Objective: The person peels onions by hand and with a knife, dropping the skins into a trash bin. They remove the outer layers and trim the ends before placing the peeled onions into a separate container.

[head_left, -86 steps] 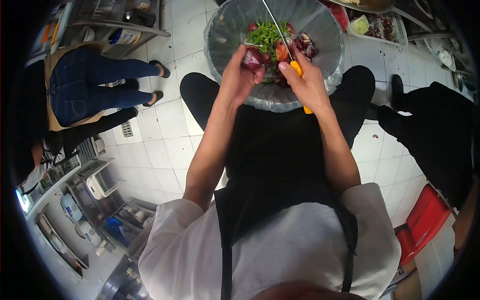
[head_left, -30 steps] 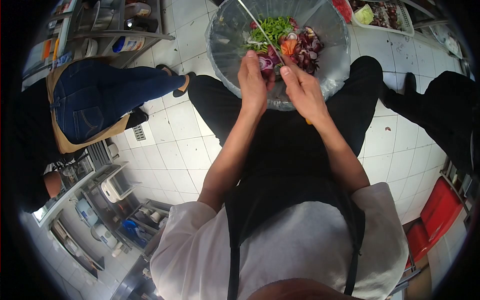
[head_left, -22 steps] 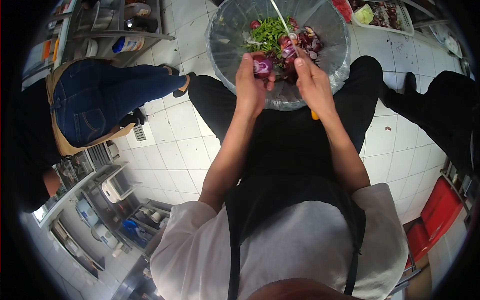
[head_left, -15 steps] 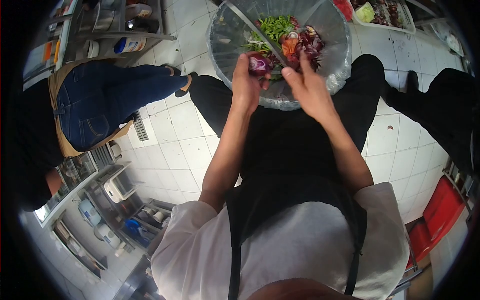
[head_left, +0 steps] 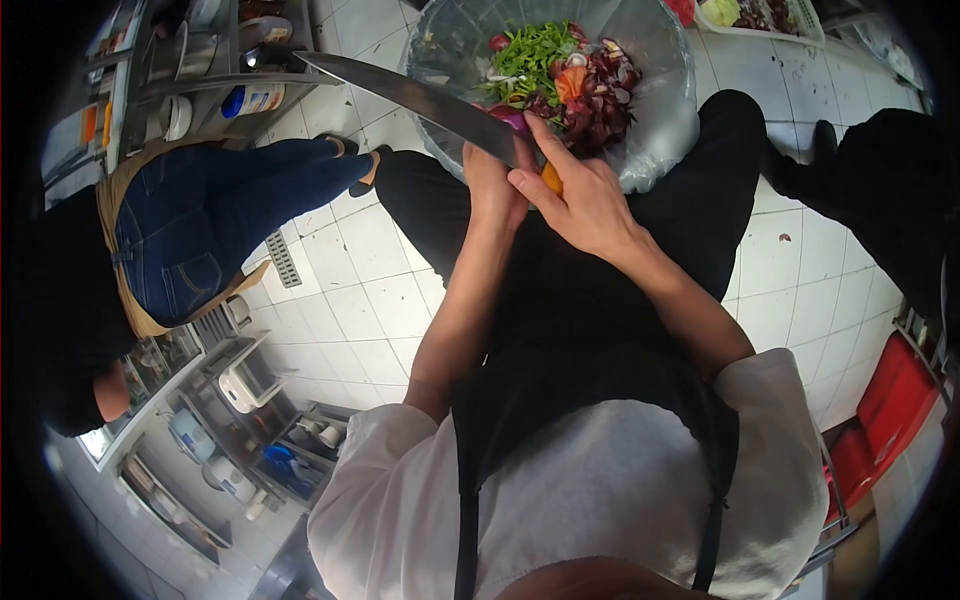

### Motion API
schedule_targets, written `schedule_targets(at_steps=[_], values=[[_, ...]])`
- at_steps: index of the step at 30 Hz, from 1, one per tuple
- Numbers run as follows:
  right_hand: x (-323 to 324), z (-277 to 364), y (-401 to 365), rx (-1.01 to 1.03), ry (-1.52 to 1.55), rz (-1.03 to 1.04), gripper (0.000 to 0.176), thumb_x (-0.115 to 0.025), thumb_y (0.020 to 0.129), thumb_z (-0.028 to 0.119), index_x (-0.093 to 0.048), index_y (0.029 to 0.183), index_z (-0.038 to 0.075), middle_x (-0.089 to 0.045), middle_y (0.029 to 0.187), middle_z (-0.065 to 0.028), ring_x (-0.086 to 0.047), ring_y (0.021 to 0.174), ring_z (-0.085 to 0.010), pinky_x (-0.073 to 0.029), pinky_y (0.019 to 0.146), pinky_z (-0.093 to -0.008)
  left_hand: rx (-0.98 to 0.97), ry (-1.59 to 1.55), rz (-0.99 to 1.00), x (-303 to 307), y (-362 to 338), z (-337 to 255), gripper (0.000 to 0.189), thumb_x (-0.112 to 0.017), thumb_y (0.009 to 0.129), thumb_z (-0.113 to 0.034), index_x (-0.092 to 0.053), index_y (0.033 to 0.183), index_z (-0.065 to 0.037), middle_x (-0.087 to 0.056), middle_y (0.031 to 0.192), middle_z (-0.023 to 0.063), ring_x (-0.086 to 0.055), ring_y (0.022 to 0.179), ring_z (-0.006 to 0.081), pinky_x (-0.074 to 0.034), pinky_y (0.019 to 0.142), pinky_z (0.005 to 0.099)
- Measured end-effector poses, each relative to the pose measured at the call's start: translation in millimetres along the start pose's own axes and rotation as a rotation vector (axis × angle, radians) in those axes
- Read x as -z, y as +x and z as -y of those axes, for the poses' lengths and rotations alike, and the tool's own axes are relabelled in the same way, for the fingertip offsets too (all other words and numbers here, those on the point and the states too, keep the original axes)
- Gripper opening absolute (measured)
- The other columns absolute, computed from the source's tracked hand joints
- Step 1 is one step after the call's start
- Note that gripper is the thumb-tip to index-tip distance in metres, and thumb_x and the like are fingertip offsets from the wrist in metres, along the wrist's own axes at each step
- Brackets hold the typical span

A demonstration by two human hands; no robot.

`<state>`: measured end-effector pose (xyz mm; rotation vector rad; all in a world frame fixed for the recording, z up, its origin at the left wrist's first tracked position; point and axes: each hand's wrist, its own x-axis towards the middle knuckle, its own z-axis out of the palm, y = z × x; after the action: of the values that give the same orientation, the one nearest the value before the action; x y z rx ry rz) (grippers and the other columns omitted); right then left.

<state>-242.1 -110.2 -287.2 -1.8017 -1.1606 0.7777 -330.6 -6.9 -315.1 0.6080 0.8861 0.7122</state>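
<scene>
My right hand (head_left: pixel 588 200) is closed around a large kitchen knife (head_left: pixel 420 106), with a bit of yellow handle showing between the fingers. The broad blade points up and to the left, crossing over my left hand (head_left: pixel 490 183). That hand is closed on a red onion (head_left: pixel 514 121), of which only a purple part shows beyond the blade. Both hands are above the near rim of a bin (head_left: pixel 660 110) lined with clear plastic. Inside the bin lie green leafy trimmings (head_left: pixel 530 62) and dark red onion skins (head_left: pixel 603 97).
To the left stands a person in jeans (head_left: pixel 185 215) and a tan apron, beside metal shelves (head_left: pixel 200 85). At the right is another person's dark-clothed leg (head_left: pixel 880 165). A white crate (head_left: pixel 790 38) of vegetables sits at the upper right, a red chair (head_left: pixel 880 410) lower down.
The knife has swung from pointing up over the bin to pointing left, its blade now covering part of the onion. Both hands have come closer together and slightly nearer my body.
</scene>
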Motion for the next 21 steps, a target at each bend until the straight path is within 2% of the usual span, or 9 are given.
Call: schedule_targets(at_steps=[2,5,6,10,13,15,19,20,21], values=[[0.0,-0.9,0.1,0.018,-0.026,-0.029,0.067,-0.054,0.096,0.046,-0.04,0.144,0.003,-0.063,0.063,-0.0226,-0.064,0.062,-0.0431,-0.052,0.061,-0.0477,-0.076,0.028,-0.09,-14.3,-5.9,1.1,0.041,-0.042,0.104,-0.045,-0.055,0.104,-0.006,-0.059,0.084,0.0043,-0.057,0.071,0.0109,-0.047,0.055,0.025],[7.0,-1.7,2.6,-0.048,0.032,-0.021,0.059,-0.055,0.096,0.043,-0.047,0.14,0.005,-0.066,0.072,-0.0221,-0.065,0.068,-0.0428,-0.053,0.064,-0.0458,-0.108,0.146,0.005,-10.0,-4.3,2.3,0.042,-0.041,0.104,-0.043,-0.056,0.107,-0.004,-0.06,0.094,0.0052,-0.058,0.082,0.0112,-0.049,0.062,0.025],[6.3,-3.9,3.8,-0.045,0.092,-0.059,0.057,-0.055,0.096,0.042,-0.049,0.138,0.004,-0.067,0.075,-0.022,-0.067,0.07,-0.0411,-0.053,0.066,-0.0442,-0.078,0.155,-0.066,-14.1,-4.6,1.8,0.044,-0.039,0.104,-0.045,-0.056,0.105,-0.005,-0.059,0.088,0.0042,-0.056,0.071,0.0106,-0.046,0.055,0.0258],[9.4,-8.9,7.8,-0.144,0.332,-0.099,0.053,-0.054,0.098,0.04,-0.054,0.134,0.002,-0.07,0.087,-0.0214,-0.071,0.081,-0.0334,-0.053,0.072,-0.038,0.096,0.217,-0.097,-14.6,-5.5,-8.8,0.049,-0.033,0.104,-0.05,-0.055,0.105,-0.006,-0.059,0.08,0.0043,-0.047,0.053,0.0097,-0.033,0.044,0.0253],[16.6,-12.9,12.4,-0.228,0.399,-0.093,0.053,-0.053,0.099,0.041,-0.053,0.136,0.002,-0.069,0.08,-0.0182,-0.071,0.079,-0.0277,-0.052,0.071,-0.0356,0.094,0.189,0.0,-8.2,-3.1,-10.6,0.048,-0.034,0.104,-0.049,-0.054,0.106,-0.006,-0.06,0.081,0.0044,-0.049,0.054,0.0111,-0.033,0.044,0.0251],[29.0,-9.1,14.1,-0.343,0.431,-0.051,0.054,-0.053,0.099,0.041,-0.053,0.136,0.002,-0.068,0.077,-0.0177,-0.071,0.078,-0.0297,-0.051,0.071,-0.0376,0.129,0.16,0.055,-0.2,-0.7,-11.4,0.046,-0.036,0.104,-0.047,-0.056,0.107,-0.006,-0.062,0.086,0.0052,-0.051,0.057,0.0136,-0.033,0.047,0.0266],[25.5,-12.6,9.6,-0.223,0.125,-0.057,0.069,-0.057,0.095,0.046,-0.042,0.142,-0.002,-0.065,0.075,-0.0219,-0.068,0.079,-0.0409,-0.051,0.07,-0.0447,0.119,0.218,0.034,3.4,3.3,-9.0,0.044,-0.034,0.105,-0.044,-0.054,0.108,-0.005,-0.062,0.082,0.005,-0.049,0.054,0.0116,-0.035,0.045,0.0258],[9.7,-28.8,7.4,-0.018,0.076,-0.14,0.076,-0.059,0.093,0.047,-0.036,0.143,-0.005,-0.065,0.076,-0.0245,-0.067,0.079,-0.0437,-0.051,0.07,-0.046,0.06,0.26,0.02,4.0,4.5,-6.7,0.042,-0.036,0.105,-0.042,-0.054,0.108,-0.005,-0.062,0.082,0.0046,-0.05,0.055,0.0112,-0.036,0.045,0.0257],[14.2,-16.0,4.9,-0.011,0.114,-0.062,0.076,-0.058,0.093,0.047,-0.036,0.143,-0.006,-0.065,0.078,-0.0265,-0.066,0.08,-0.0445,-0.051,0.072,-0.0474,0.002,0.302,0.005,4.5,5.0,-3.8,0.04,-0.038,0.105,-0.04,-0.055,0.107,-0.004,-0.062,0.081,0.0043,-0.051,0.055,0.0109,-0.036,0.045,0.0257]])
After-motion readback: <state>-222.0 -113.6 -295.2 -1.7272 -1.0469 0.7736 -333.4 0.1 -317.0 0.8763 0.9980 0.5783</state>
